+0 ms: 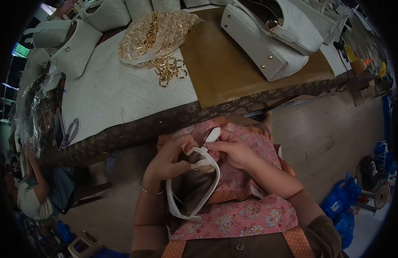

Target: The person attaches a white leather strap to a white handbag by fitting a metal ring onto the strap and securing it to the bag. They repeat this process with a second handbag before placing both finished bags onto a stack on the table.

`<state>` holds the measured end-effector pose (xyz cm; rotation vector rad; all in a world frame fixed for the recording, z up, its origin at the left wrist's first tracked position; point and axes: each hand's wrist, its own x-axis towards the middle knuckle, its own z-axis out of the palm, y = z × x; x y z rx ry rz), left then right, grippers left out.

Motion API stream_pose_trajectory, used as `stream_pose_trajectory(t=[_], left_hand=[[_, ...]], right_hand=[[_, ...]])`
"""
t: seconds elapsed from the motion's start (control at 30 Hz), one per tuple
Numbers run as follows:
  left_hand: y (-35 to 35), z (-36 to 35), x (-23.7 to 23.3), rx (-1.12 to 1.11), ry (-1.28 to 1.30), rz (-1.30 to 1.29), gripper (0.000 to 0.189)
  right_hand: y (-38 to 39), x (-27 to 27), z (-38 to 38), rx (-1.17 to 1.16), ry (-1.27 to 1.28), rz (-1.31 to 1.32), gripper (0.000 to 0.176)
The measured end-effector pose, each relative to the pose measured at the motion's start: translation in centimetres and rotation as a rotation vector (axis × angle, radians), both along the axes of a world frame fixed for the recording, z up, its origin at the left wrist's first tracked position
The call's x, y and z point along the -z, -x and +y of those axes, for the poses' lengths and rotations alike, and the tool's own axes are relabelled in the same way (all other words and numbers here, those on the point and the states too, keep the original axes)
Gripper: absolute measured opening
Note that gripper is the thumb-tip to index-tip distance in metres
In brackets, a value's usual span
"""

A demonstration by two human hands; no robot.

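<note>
A white handbag (194, 189) lies open on my lap, over a pink flowered apron (237, 215). My left hand (168, 159) grips the bag's rim at its near end. My right hand (231, 148) pinches a white strap tab (212, 135) where it meets a small metal fitting at the bag's top edge. The bag's brown lining shows inside the opening. Both hands sit close together, below the table's front edge.
The table (134, 129) ahead carries a white mat, a brown board (224, 73), a clear bag of gold chains (156, 36), loose gold rings (168, 71), scissors (69, 133) and several finished white bags (272, 38). Another person sits at lower left (33, 193). Blue bags (341, 202) lie on the floor at right.
</note>
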<state>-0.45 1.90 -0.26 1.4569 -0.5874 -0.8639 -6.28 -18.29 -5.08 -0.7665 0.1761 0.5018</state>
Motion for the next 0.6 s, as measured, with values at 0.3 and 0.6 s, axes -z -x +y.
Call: stream_pose_trajectory(t=[0.3,0.6], left_hand=[[0.4,-0.3,-0.1,-0.022,0.048,-0.013,0.031],[1.8,-2.4,-0.7,-0.232,-0.383,-0.495,0.051]], right_hand=[[0.1,-0.8,0.4,-0.009,-0.044,0.029,0.016],[1.0,-2.3,0.0,0.06,0.688,-0.339,0.01]])
